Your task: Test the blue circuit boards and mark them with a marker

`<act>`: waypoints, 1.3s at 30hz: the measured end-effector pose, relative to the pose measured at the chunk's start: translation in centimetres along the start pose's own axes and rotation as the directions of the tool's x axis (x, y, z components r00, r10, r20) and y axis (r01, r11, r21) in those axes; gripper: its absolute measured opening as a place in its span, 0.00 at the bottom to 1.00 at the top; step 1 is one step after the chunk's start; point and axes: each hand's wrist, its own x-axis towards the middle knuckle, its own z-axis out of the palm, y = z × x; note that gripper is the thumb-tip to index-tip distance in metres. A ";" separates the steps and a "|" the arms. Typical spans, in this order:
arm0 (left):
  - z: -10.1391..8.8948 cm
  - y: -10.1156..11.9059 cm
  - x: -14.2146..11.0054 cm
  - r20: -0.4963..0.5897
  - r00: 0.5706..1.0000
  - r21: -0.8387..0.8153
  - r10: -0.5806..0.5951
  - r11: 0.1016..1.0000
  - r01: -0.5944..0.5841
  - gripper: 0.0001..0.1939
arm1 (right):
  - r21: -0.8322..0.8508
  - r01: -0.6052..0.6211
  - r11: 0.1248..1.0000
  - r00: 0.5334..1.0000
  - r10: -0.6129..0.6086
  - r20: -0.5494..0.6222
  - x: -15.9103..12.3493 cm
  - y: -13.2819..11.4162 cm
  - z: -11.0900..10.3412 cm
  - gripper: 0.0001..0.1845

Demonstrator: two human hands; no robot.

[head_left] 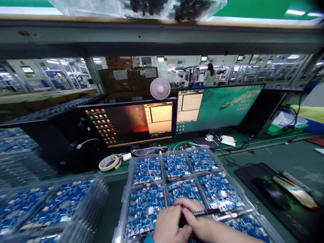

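You are working over a clear plastic tray (124,209) of blue circuit boards (174,165) at a green-topped electronics bench, your hands meeting at the tray's near end. Your right hand (202,224) is closing narrowly on a slim black pen-like tool (205,212), its barrel pointing toward the right of the bench. Your left hand (170,224) is curling in beside the right, touching it, though you cannot tell from this view whether it is gripping anything. Both hands are hovering just above the boards, which are sitting in the tray's separate compartments, two of them partly hidden beneath your hands.

A stack of similar trays (58,206) is sitting to your left, while a roll of masking tape (109,163) is lying just beyond the tray. A computer mouse (270,194) is resting on a dark mat (253,175) to your right. Two monitors (129,123) (217,108) are glowing ahead, a small white desk fan (160,88) is standing behind them, and a co-worker (209,76) is standing far off among the factory's machines.
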 end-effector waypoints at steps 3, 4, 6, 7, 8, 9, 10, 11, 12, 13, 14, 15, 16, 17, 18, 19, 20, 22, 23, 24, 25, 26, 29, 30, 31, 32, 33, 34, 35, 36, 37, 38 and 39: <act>-0.1 0.0 0.0 -0.009 1.000 0.001 0.008 1.000 -0.008 0.36 | -0.009 -0.001 1.000 1.000 0.001 0.009 0.0 -0.2 -0.1 0.18; -0.2 0.1 0.0 -0.010 1.000 0.001 0.007 1.000 -0.007 0.36 | -0.013 -0.003 1.000 1.000 0.003 0.009 0.0 -0.2 -0.1 0.18; -0.3 0.1 0.1 -0.009 1.000 0.001 0.006 1.000 -0.006 0.36 | -0.016 -0.008 1.000 1.000 0.008 0.009 0.0 -0.3 -0.2 0.18; -0.3 0.1 0.1 -0.007 1.000 0.004 0.007 1.000 -0.007 0.36 | -0.014 -0.007 1.000 1.000 0.007 0.010 0.0 -0.3 -0.2 0.18; -0.3 0.1 0.1 -0.005 1.000 0.006 0.007 1.000 -0.007 0.36 | -0.009 -0.005 1.000 1.000 0.005 0.010 0.0 -0.3 -0.2 0.18; -0.3 0.1 0.1 -0.001 1.000 0.008 0.007 1.000 -0.007 0.36 | -0.005 -0.005 1.000 1.000 0.005 0.009 0.0 -0.3 -0.2 0.18; -0.3 0.1 0.1 0.004 1.000 0.007 0.006 1.000 -0.006 0.36 | -0.001 -0.008 1.000 1.000 0.008 0.008 0.0 -0.3 -0.2 0.18; -0.3 0.1 0.1 0.012 1.000 0.005 0.004 1.000 -0.004 0.37 | 0.002 -0.011 1.000 1.000 0.011 0.009 0.0 -0.2 -0.2 0.18; -0.3 0.1 0.1 0.019 1.000 0.002 0.003 1.000 -0.003 0.37 | 0.004 -0.015 1.000 1.000 0.015 0.010 0.0 -0.2 -0.1 0.18; -0.3 0.1 0.1 0.025 1.000 0.001 0.001 1.000 -0.001 0.37 | 0.006 -0.021 1.000 1.000 0.020 0.012 0.0 -0.2 -0.1 0.18; -0.3 0.1 0.1 0.030 1.000 0.001 -0.001 1.000 0.001 0.37 | 0.006 -0.025 1.000 1.000 0.025 0.013 0.0 -0.2 -0.1 0.18; -0.3 0.1 0.1 0.032 0.999 0.001 -0.003 1.000 0.003 0.37 | 0.006 -0.028 1.000 1.000 0.027 0.014 0.0 -0.2 -0.1 0.18; -0.3 0.1 0.1 0.034 0.999 0.001 -0.007 1.000 0.007 0.37 | 0.006 -0.030 1.000 0.999 0.029 0.015 0.0 -0.1 -0.1 0.18; -0.3 0.1 0.1 0.034 0.999 0.001 -0.008 1.000 0.008 0.37 | 0.006 -0.031 0.999 0.999 0.031 0.014 0.0 -0.1 -0.1 0.18; -0.3 0.1 0.1 0.033 0.999 0.000 -0.009 1.000 0.009 0.37 | 0.006 -0.033 0.999 0.999 0.033 0.012 0.0 -0.1 -0.1 0.18; -0.3 0.1 0.1 0.029 1.000 0.000 -0.008 1.000 0.008 0.37 | 0.007 -0.035 0.999 0.999 0.035 0.010 0.0 -0.1 -0.1 0.18; -0.3 0.0 0.1 0.026 1.000 -0.001 -0.006 1.000 0.006 0.37 | 0.008 -0.037 0.999 0.999 0.037 0.009 0.0 -0.1 -0.1 0.18; -0.3 0.0 0.1 0.016 1.000 0.003 -0.003 1.000 0.003 0.36 | 0.011 -0.042 0.999 0.999 0.042 0.011 0.0 -0.2 -0.1 0.18; -0.3 0.0 0.1 0.012 1.000 0.005 -0.001 1.000 0.001 0.36 | 0.014 -0.042 0.999 0.999 0.042 0.013 -0.1 -0.2 -0.1 0.18; -0.3 0.0 0.1 0.009 1.000 0.008 -0.001 1.000 0.001 0.36 | 0.016 -0.040 0.999 0.999 0.040 0.014 -0.1 -0.2 -0.1 0.18; -0.3 0.1 0.1 0.007 1.000 0.009 0.002 1.000 -0.002 0.36 | 0.018 -0.038 0.999 0.999 0.037 0.015 0.0 -0.2 -0.1 0.18; -0.4 0.1 0.1 0.005 1.000 0.009 0.005 1.000 -0.005 0.36 | 0.017 -0.037 0.999 0.999 0.036 0.013 0.0 -0.2 -0.1 0.18; -0.4 0.2 0.2 -0.001 1.000 0.007 0.011 1.000 -0.011 0.36 | 0.012 -0.037 0.999 0.999 0.037 0.010 0.1 -0.2 -0.2 0.18; -0.4 0.2 0.1 0.000 1.000 0.006 0.013 1.000 -0.013 0.36 | 0.013 -0.035 0.999 0.999 0.035 0.012 0.1 -0.3 -0.2 0.18; -0.4 0.2 0.1 0.001 1.000 0.004 0.014 1.000 -0.014 0.36 | 0.015 -0.031 0.999 0.999 0.031 0.015 0.1 -0.3 -0.2 0.18; -0.4 0.2 0.1 0.002 1.000 0.002 0.013 1.000 -0.013 0.36 | 0.019 -0.026 0.999 1.000 0.026 0.016 0.1 -0.3 -0.2 0.18; -0.4 0.2 0.2 0.003 1.000 -0.001 0.010 1.000 -0.010 0.36 | 0.023 -0.020 1.000 1.000 0.020 0.016 0.1 -0.2 -0.2 0.18; -0.4 0.2 0.2 0.004 1.000 -0.004 0.006 1.000 -0.006 0.36 | 0.027 -0.016 1.000 1.000 0.015 0.015 0.1 -0.2 -0.2 0.18; -0.4 0.2 0.2 0.004 1.000 -0.008 0.000 1.000 0.000 0.36 | 0.030 -0.012 0.999 1.000 0.012 0.013 0.1 -0.2 -0.2 0.18; -0.5 0.2 0.2 0.005 1.000 -0.011 -0.003 1.000 0.003 0.36 | 0.031 -0.012 0.999 1.000 0.011 0.013 0.1 -0.2 -0.1 0.19; -0.5 0.2 0.3 0.007 1.000 -0.013 -0.005 1.000 0.005 0.36 | 0.030 -0.014 0.999 1.000 0.014 0.012 0.1 -0.2 -0.1 0.19; -0.5 0.2 0.3 0.010 1.000 -0.013 -0.006 1.000 0.006 0.36 | 0.028 -0.017 0.999 1.000 0.017 0.014 0.1 -0.2 -0.1 0.19; -0.5 0.2 0.3 0.013 1.000 -0.012 -0.006 1.000 0.006 0.36 | 0.025 -0.021 0.999 1.000 0.020 0.016 0.1 -0.2 -0.1 0.19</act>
